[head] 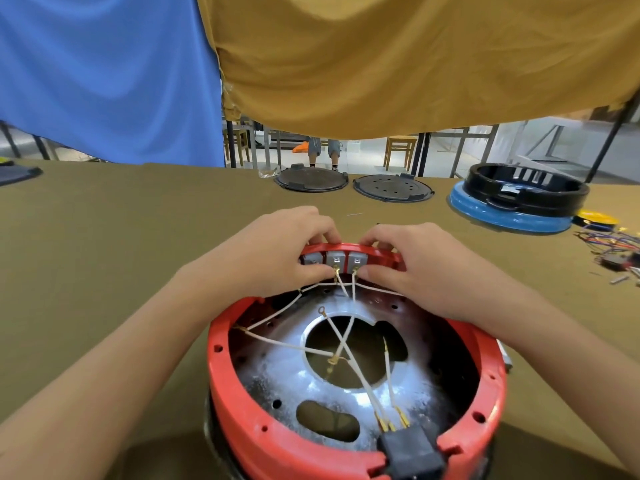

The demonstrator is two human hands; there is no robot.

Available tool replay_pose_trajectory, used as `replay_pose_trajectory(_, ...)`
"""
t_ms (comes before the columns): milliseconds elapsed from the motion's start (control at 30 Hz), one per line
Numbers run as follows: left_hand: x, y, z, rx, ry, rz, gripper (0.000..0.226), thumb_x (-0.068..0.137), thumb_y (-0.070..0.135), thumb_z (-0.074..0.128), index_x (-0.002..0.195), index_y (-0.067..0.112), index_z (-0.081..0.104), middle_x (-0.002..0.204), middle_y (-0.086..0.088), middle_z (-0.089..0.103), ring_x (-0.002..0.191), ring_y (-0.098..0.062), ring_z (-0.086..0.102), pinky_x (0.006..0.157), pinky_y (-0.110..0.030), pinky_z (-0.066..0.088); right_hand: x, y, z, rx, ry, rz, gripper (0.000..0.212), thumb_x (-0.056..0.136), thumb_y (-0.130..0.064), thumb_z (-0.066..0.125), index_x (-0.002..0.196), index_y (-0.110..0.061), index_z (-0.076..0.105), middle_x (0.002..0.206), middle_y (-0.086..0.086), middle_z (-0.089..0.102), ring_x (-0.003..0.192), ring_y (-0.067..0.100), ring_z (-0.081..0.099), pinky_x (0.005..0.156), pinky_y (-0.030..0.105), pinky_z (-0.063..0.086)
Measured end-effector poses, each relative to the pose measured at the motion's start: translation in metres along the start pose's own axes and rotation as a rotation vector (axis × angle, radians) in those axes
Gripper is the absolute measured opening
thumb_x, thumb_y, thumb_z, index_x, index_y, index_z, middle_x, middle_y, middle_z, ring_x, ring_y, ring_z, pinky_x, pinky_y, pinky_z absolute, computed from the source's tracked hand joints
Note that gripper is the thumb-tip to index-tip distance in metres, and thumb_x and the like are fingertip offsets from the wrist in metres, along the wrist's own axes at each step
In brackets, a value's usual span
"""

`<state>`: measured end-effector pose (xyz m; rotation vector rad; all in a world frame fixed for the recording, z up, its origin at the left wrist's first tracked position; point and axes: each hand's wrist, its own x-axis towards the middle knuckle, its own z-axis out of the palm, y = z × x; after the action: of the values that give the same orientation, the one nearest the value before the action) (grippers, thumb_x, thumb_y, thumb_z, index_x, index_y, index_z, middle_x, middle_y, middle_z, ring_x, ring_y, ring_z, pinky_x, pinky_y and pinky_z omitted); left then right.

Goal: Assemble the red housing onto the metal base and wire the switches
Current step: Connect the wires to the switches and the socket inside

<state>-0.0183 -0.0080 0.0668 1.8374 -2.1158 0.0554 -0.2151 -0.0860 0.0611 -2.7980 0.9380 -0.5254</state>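
A round red housing (239, 407) sits over a silvery metal base (287, 372) with a large centre hole, right in front of me. Three grey switches (335, 262) line its far rim. White wires (287, 345) with brass terminals cross the base and run to a black connector (410, 452) at the near rim. My left hand (277, 251) grips the far rim beside the left switch, thumb pressed near a wire terminal. My right hand (412, 268) holds the rim on the right side, thumb by the right switch's terminal.
The table (104, 237) is covered in olive-brown material. At its far edge lie two dark round plates (311, 180), (393, 188). Far right stands a black ring (526, 188) on a blue base (502, 216), with loose coloured wires (613, 247) nearby. Blue and mustard cloths hang above.
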Motion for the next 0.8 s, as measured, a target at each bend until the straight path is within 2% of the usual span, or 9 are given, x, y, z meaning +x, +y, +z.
replay_pose_trajectory(67,0.0,-0.0002,0.001,0.012,0.009,0.002,0.029,0.087,0.04,0.068,0.113,0.032,0.061,0.1,0.013,0.053,0.092,-0.007,0.055,0.083,-0.029,0.047,0.001,-0.0005,-0.001,-0.014,0.007,0.005,0.029,0.093,-0.047,0.06,0.119,-0.035,0.062,0.097,-0.007,0.069,0.085,0.013,0.062,0.079,0.035,0.052)
replay_pose_trajectory(267,-0.0001,0.0009,0.0014,0.02,0.017,0.001,0.025,0.088,0.038,0.066,0.113,0.033,0.061,0.098,0.015,0.051,0.092,-0.007,0.055,0.084,-0.031,0.049,0.0045,-0.0019,-0.0024,-0.069,-0.01,0.005,0.028,0.092,-0.047,0.06,0.116,-0.033,0.062,0.091,-0.007,0.068,0.078,0.012,0.061,0.067,0.028,0.047)
replay_pose_trajectory(533,-0.0009,0.0009,0.0013,0.004,0.017,-0.013,0.027,0.088,0.037,0.066,0.114,0.032,0.061,0.101,0.011,0.053,0.093,-0.01,0.055,0.086,-0.037,0.05,0.0065,-0.0042,-0.0066,-0.174,-0.047,-0.059,0.028,0.096,-0.046,0.055,0.116,-0.028,0.061,0.086,-0.004,0.066,0.076,0.016,0.061,0.07,0.032,0.051)
replay_pose_trajectory(700,-0.0013,0.0008,0.0022,-0.033,0.014,-0.016,0.027,0.087,0.036,0.065,0.113,0.032,0.061,0.1,0.01,0.054,0.092,-0.009,0.055,0.086,-0.036,0.049,0.0046,-0.0025,-0.0054,-0.153,-0.055,-0.074,0.031,0.091,-0.05,0.059,0.116,-0.032,0.06,0.09,-0.006,0.067,0.081,0.017,0.061,0.075,0.035,0.052)
replay_pose_trajectory(800,-0.001,-0.0002,0.0027,-0.03,0.015,-0.019,0.027,0.087,0.036,0.066,0.114,0.032,0.06,0.1,0.01,0.054,0.093,-0.009,0.055,0.087,-0.036,0.049,0.0058,-0.0025,-0.0049,-0.153,-0.03,-0.086,0.029,0.091,-0.048,0.06,0.113,-0.03,0.062,0.087,-0.006,0.067,0.079,0.018,0.061,0.071,0.033,0.05)
